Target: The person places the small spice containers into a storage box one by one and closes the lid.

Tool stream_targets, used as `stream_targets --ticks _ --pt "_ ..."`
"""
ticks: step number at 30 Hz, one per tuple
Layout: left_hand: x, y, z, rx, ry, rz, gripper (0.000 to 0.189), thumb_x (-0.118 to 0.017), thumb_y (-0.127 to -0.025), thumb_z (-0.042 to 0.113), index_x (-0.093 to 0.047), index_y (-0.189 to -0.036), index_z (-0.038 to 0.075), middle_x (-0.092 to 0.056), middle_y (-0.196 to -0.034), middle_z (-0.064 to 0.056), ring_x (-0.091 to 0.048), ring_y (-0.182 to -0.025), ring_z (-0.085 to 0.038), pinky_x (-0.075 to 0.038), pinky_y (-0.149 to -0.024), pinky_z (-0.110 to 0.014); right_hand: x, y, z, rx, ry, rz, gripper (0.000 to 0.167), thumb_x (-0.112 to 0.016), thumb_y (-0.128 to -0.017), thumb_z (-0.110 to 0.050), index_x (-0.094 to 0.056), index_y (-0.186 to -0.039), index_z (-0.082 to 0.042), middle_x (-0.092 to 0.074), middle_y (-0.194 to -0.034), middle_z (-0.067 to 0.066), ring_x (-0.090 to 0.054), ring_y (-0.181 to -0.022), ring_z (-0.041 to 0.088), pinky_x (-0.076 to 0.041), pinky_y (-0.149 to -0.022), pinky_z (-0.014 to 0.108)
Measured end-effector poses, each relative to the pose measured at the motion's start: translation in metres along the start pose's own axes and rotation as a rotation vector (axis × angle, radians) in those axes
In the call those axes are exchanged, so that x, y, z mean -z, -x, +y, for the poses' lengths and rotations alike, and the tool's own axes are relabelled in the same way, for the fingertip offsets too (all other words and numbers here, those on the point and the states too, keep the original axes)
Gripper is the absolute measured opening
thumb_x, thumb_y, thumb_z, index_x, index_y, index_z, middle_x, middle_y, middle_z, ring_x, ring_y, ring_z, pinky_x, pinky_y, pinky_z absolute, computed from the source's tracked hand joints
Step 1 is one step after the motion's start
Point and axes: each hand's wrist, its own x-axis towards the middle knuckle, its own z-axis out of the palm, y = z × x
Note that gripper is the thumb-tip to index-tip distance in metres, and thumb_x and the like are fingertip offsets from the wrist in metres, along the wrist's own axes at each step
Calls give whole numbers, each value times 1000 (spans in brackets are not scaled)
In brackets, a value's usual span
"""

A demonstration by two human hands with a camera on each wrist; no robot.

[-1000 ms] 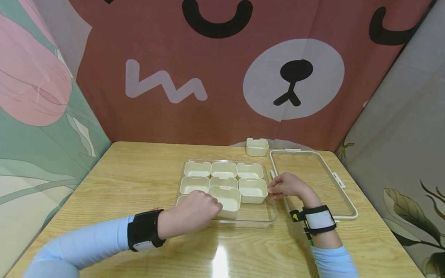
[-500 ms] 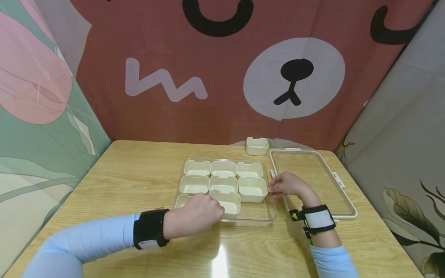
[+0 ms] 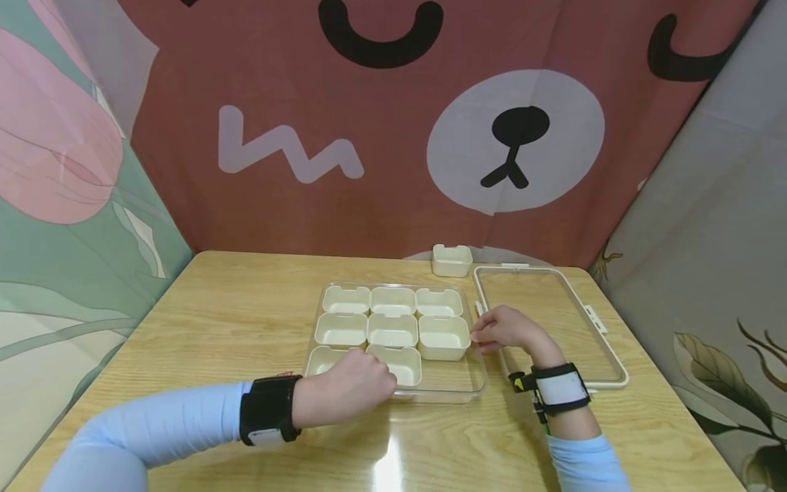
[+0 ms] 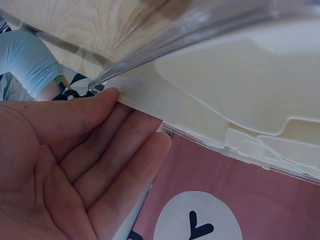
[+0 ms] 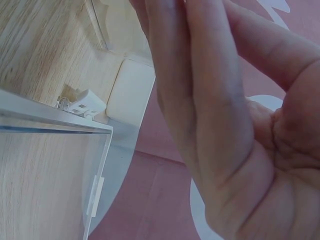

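Observation:
Small cream boxes fill much of a clear plastic bin (image 3: 451,395) on the table, with two full rows and part of a front row. My left hand (image 3: 347,389) pinches the front-middle box (image 3: 406,369) by its near side. Thumb and fingertips meet at that box's edge (image 4: 200,85) in the left wrist view. On the right, my right hand (image 3: 507,326) has thumb and fingers at the right rim of the middle row's end box (image 3: 444,335), pinching it. Its fingertips run out of the right wrist view, where the fingers (image 5: 215,100) look long and close together.
A clear lid with a white frame (image 3: 578,294) and side clips lies right of the bin. One more cream box (image 3: 451,262) stands at the table's back edge by the curtain. The bin's front-right corner holds no box.
The front-middle box has sunk from a raised position into the front row, with my left hand moving slightly right along with it. My right hand has stayed in place.

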Motion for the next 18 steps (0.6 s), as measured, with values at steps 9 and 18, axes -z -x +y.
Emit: stream_targets --ticks 9,18 --pt "-4 -1 2 -3 -11 -7 28 -56 -66 1 -46 -51 22 -35 -47 11 -23 -46 -5 -23 -36 -21 -1 0 1 -1 -9 -1 18 -63 -88 -9 -65 -95 7 -69 -80 8 -67 -66 12 -57 -68 32" --pt "-6 0 1 -16 6 -21 25 -58 -68 2 -51 -55 22 -40 -49 11 -26 -46 -5 -24 -37 -21 -1 0 -1 -16 3 6 19 -64 -88 -11 -66 -95 6 -69 -80 9 -67 -67 12 -57 -70 37"
